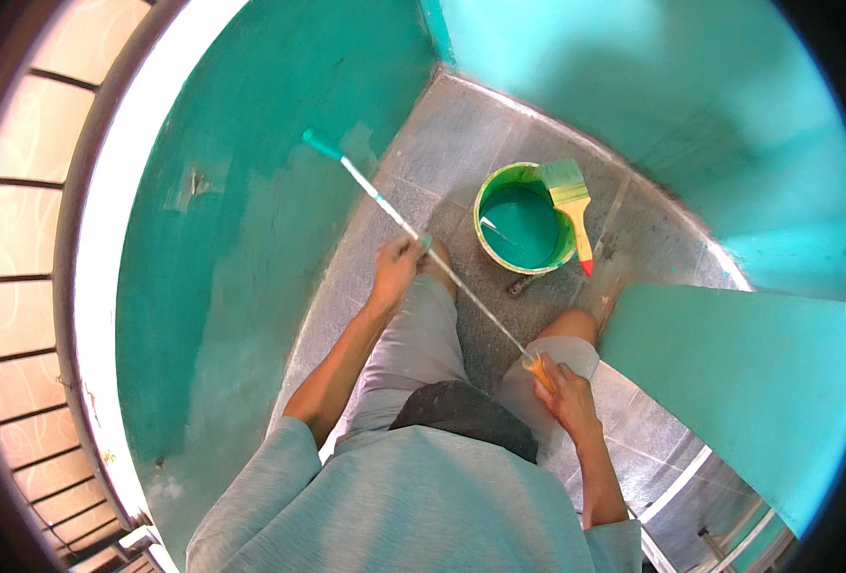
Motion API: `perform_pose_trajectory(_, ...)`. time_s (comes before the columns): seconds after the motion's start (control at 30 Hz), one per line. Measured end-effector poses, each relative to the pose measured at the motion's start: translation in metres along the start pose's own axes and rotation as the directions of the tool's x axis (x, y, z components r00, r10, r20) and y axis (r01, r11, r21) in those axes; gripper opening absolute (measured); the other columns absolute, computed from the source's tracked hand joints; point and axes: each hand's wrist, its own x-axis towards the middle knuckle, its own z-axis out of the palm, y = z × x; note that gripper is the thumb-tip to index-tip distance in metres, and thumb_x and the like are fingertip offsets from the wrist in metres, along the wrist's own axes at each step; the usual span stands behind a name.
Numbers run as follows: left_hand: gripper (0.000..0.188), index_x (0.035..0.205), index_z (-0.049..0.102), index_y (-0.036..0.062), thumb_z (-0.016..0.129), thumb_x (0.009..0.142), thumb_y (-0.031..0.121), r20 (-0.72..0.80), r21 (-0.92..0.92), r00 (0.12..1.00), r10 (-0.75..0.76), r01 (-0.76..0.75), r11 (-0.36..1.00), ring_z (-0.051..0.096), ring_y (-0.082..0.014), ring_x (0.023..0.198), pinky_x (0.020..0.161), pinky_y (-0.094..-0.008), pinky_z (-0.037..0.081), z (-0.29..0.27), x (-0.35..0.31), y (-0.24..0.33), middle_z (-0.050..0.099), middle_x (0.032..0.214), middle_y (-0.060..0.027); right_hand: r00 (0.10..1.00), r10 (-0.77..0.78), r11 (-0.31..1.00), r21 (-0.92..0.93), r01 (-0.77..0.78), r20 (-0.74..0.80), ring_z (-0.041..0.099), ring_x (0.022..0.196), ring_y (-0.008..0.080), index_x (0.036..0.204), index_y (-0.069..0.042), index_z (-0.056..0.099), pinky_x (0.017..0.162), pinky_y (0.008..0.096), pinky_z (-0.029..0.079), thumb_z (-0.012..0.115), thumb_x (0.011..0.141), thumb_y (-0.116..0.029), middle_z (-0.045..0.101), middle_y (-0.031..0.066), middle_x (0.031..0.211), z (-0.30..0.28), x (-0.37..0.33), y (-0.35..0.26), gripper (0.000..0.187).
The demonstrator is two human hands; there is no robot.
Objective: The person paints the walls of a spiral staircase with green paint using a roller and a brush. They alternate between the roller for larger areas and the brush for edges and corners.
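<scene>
A long, thin paint roller (pixel 377 198) slants across in front of me, gripped in both hands. My right hand (pixel 566 399) is closed round its orange handle, close to my right knee. Farther up the rod, above my left knee, the fingers of my left hand (pixel 396 272) are wrapped round it. The small roller head (pixel 321 144), coated in teal paint, is at the left wall (pixel 242 220); I cannot tell whether it touches. Ahead stands a bucket (pixel 481 239) of teal paint, with a flat paintbrush (pixel 576 208) lying across its right rim.
Grey floor tiles (pixel 452 129) lie under the bucket. A light turquoise wall (pixel 652 105) rises at the far right, and a teal panel (pixel 729 372) juts in on the right. At far left are pale slats (pixel 17 229) beyond a white ledge (pixel 108 220).
</scene>
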Motion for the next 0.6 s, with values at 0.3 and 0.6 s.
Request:
perform_pose_trajectory(0.3,0.016,0.083,0.060,0.0005,0.056,0.088,0.016,-0.084,-0.287,0.953,-0.290,0.256,0.923,0.059,-0.0126,0.072,0.064,-0.0242,0.049,-0.043,-0.113,-0.023,0.060,0.078,-0.0056,0.976,-0.142,0.966,-0.191,0.173,0.164,0.061,0.063,0.0262,0.121,-0.020,0.052,0.056,0.0366,0.050,0.066,0.075,-0.031,0.056,0.0070,0.075,-0.053,-0.025,-0.016,0.049)
perform_pose_trajectory(0.6,0.021,0.090,0.060,-0.0022,0.057,0.088,0.019,-0.033,-0.177,0.998,-0.062,0.056,0.983,0.058,-0.0147,0.073,0.067,-0.0254,0.048,-0.019,-0.073,0.013,0.059,0.082,-0.0081,0.995,-0.104,0.994,0.021,0.104,-0.006,0.061,0.069,0.0318,0.119,-0.014,0.054,0.061,0.0400,0.049,0.067,0.076,-0.022,0.060,0.0138,0.078,-0.060,-0.024,-0.012,0.046)
